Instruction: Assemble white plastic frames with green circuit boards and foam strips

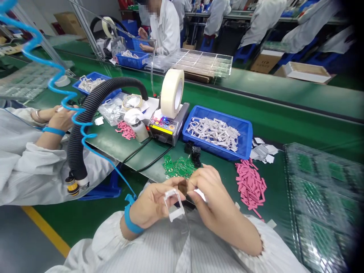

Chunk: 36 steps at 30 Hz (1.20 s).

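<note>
Between the thumb and fingers of my left hand point(150, 203) is a small white plastic frame point(176, 214), tilted, with its opening facing me. A blue strap circles that wrist. My right hand point(210, 193) is beside it, thumb and fingers pinched together. A small white piece point(200, 195) shows at the right fingers; whether they grip it or something smaller is unclear. Just beyond the hands lie green circuit boards point(179, 167) and a stack of black parts point(196, 156). Pink strips point(250, 184) are heaped to the right.
A blue bin point(248, 142) holds more white frames. Left of it stand a tape dispenser point(162, 132) and a bottle point(140, 132). Clear trays point(290, 182) line the right. A black hose point(93, 102) and coiled blue cord point(109, 157) hang left, near a co-worker's hands point(61, 119).
</note>
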Tool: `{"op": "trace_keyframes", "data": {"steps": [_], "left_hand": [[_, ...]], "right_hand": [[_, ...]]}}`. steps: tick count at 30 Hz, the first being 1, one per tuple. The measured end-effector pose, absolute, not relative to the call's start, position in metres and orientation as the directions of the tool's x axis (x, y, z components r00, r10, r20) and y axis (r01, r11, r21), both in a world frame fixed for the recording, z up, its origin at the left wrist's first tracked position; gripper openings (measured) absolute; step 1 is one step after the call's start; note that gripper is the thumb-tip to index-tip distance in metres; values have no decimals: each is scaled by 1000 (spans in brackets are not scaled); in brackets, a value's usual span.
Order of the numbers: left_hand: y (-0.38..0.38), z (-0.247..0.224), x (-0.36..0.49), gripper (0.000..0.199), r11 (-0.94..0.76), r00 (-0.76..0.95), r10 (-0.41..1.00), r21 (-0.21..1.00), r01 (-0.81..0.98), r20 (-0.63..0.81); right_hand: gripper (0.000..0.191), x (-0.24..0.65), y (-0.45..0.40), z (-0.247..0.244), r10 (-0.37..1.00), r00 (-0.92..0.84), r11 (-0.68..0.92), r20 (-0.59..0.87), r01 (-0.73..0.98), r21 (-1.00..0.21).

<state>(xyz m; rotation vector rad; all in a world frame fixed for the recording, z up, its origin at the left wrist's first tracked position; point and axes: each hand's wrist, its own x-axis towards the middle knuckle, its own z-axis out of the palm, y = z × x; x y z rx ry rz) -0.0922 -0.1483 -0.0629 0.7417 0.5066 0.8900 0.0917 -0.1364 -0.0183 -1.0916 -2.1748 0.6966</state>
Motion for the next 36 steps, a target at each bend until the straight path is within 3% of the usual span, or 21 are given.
{"op": "trace_keyframes", "data": {"steps": [4,7,10,13,15,18,25,33,36], "left_hand": [[-145,-62,-92,34,407,495,865,689,-599,-81],[-143,-57,-95,30,404,486,870,690,-601,-86],[-144,-53,-97,30,454,514,848,676,-581,-128],[-147,-53,-96,34,500,545,822,669,-549,-167],[-148,-54,-95,34,515,563,809,669,-536,-171],[-151,-53,-94,35,519,585,795,678,-521,-160],[-153,-51,-91,36,500,566,802,735,-458,-194],[-151,-47,-96,37,535,577,795,664,-523,-186],[-147,-50,-98,32,636,646,725,589,-498,-238]], "right_hand": [[21,108,-140,-40,901,-410,349,139,499,-793],[22,120,-137,-78,910,-413,286,-28,675,-680],[19,125,-133,-99,922,-377,263,-91,780,-569],[4,123,-131,-80,929,-369,307,16,746,-591],[18,117,-130,-53,890,-408,444,205,670,-595],[31,105,-129,-18,770,-493,638,406,600,-483],[16,91,-124,-11,705,-562,706,432,608,-362],[18,111,-119,-10,687,-575,703,445,680,-208],[23,130,-115,-9,706,-553,694,442,664,-279]]}}
